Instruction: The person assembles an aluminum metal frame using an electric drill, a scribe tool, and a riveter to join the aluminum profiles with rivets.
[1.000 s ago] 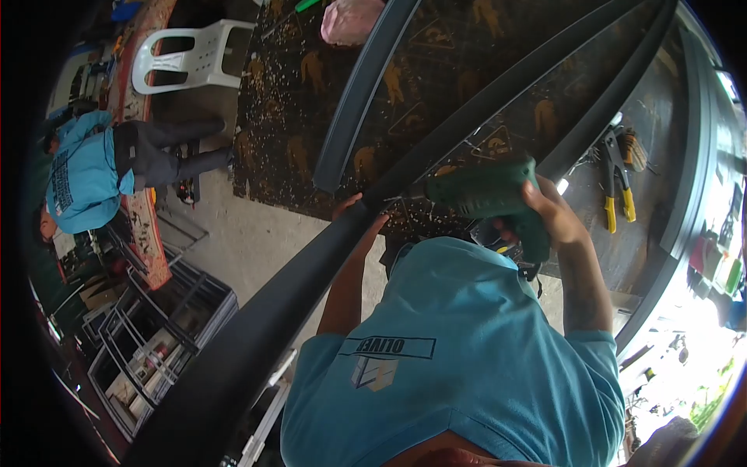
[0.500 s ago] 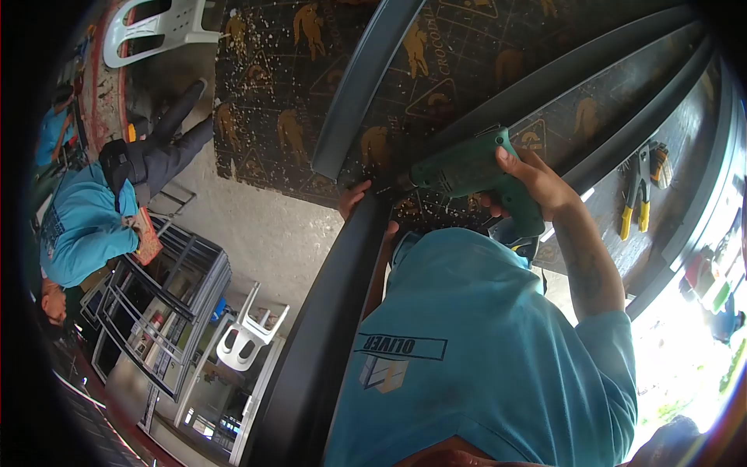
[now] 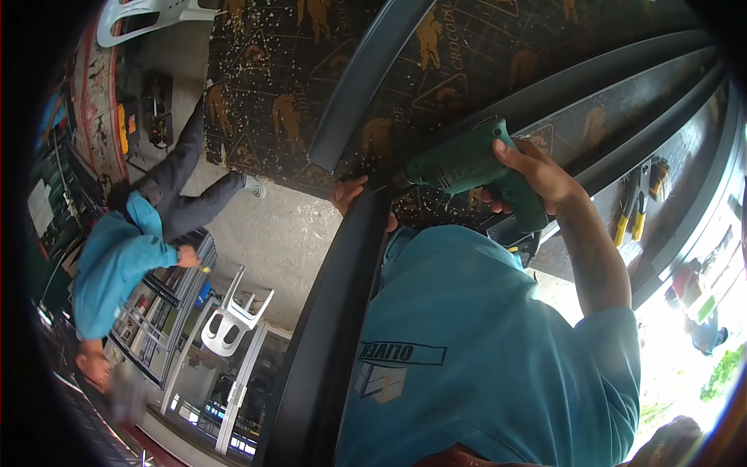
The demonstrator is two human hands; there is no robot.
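My right hand (image 3: pixel 537 175) is closed round the grip of a green power drill (image 3: pixel 459 165). The drill's nose points left, and its tip is right at the end of a dark metal profile (image 3: pixel 327 335). That profile runs from the table edge down past my left side. My left hand (image 3: pixel 349 194) is wrapped round it near this end, fingers on one side and a bit of the hand showing on the other; the rest is hidden behind the profile. Another dark profile (image 3: pixel 362 86) lies on the table just beyond, its cut end close to my left fingers.
Pale shavings litter the dark printed board (image 3: pixel 264 101) on the table. Longer profiles (image 3: pixel 576 78) stretch to the right. Yellow-handled pliers (image 3: pixel 634 206) and a brush (image 3: pixel 659 179) lie there. On the left, a person in a blue shirt (image 3: pixel 120 253) stands near metal frames and a white chair (image 3: pixel 231 323).
My hands, the drill and the profile stay nearly in place. The person on the left has moved and turned, legs now apart; the red object at their hand is no longer seen.
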